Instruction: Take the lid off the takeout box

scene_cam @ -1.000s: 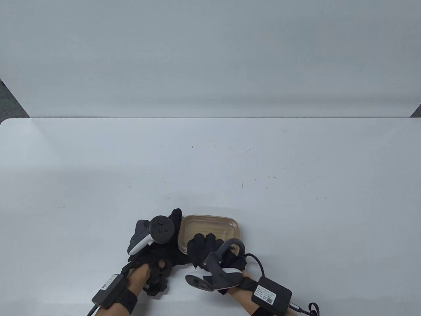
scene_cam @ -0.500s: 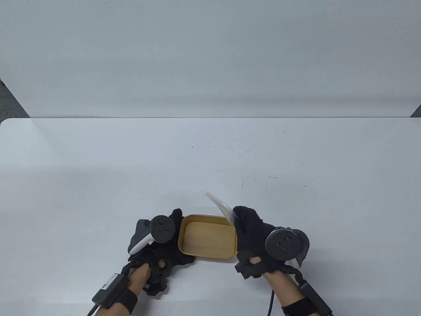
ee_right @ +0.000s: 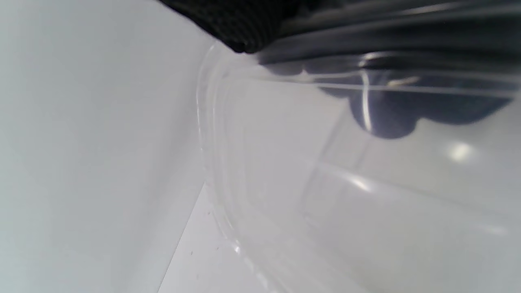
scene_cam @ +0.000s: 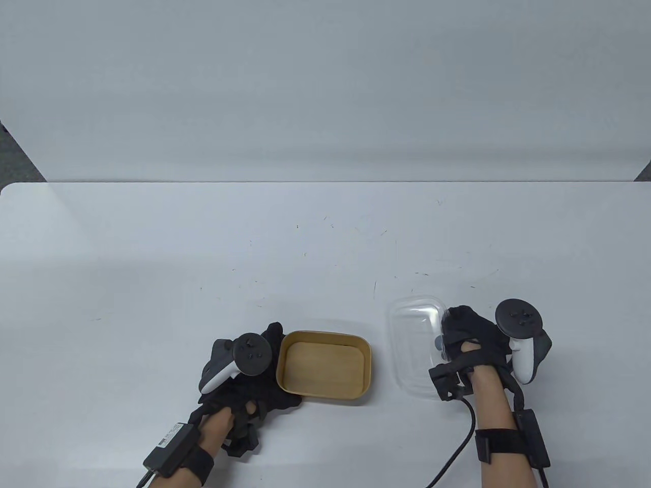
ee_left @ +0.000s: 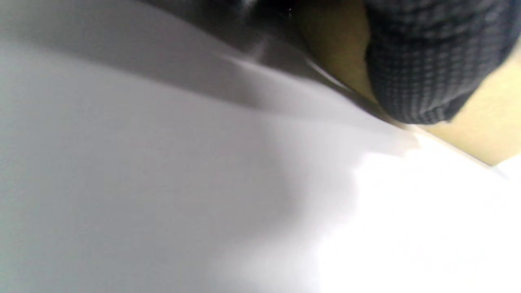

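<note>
The tan takeout box (scene_cam: 324, 366) stands open and empty near the table's front edge. My left hand (scene_cam: 264, 366) rests against its left wall; in the left wrist view a gloved finger (ee_left: 427, 65) touches the box wall (ee_left: 484, 130). The clear plastic lid (scene_cam: 414, 345) is off the box, to its right, low over or on the table. My right hand (scene_cam: 457, 345) grips the lid's right edge. In the right wrist view the lid (ee_right: 325, 195) fills the frame, with a fingertip (ee_right: 244, 24) on its rim.
The white table (scene_cam: 325, 244) stretches wide behind and to both sides of the box. A grey backdrop stands beyond its far edge. A cable (scene_cam: 457, 447) trails from my right wrist toward the front edge.
My right hand lifted the clear lid off the box, swung it up and carried it to the right, lowering it beside the box. My left hand stayed at the box's left wall.
</note>
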Tool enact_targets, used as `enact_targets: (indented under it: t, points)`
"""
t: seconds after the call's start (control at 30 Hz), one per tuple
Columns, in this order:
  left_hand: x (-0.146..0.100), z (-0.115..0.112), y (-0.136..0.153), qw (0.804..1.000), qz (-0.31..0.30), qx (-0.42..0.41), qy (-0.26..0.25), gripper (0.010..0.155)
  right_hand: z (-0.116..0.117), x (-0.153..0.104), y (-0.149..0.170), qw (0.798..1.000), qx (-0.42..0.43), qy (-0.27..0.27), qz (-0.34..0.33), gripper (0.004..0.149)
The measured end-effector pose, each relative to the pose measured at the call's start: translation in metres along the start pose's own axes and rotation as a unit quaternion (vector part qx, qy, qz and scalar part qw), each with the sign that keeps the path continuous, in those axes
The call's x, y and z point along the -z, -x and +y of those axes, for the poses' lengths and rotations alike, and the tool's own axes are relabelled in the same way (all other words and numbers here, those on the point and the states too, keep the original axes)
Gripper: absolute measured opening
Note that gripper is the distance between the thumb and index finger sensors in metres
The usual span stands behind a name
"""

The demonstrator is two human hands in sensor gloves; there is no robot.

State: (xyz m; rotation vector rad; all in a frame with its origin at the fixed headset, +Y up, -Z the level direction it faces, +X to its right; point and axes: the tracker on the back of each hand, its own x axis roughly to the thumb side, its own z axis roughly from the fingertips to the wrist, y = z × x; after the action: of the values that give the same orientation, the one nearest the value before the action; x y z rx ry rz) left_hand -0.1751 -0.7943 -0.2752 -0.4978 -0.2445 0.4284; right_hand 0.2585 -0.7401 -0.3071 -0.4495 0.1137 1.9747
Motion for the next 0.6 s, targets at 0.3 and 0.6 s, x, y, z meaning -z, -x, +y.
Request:
enact_targets:
  t: [0.3,0.6]
  points:
    - [-0.003,0.002,0.005,1.0,-0.012,-0.022,0.004,0.138,-0.003,-0.024,-0.012,0.966,-0.19,0.135,-0.114,0.066]
    - [-0.058,0.066,0.049,0.953,-0.11,-0.241,-0.15,0.128,-0.004,-0.076,-0.053,0.898,-0.237,0.185,-0.322,0.069]
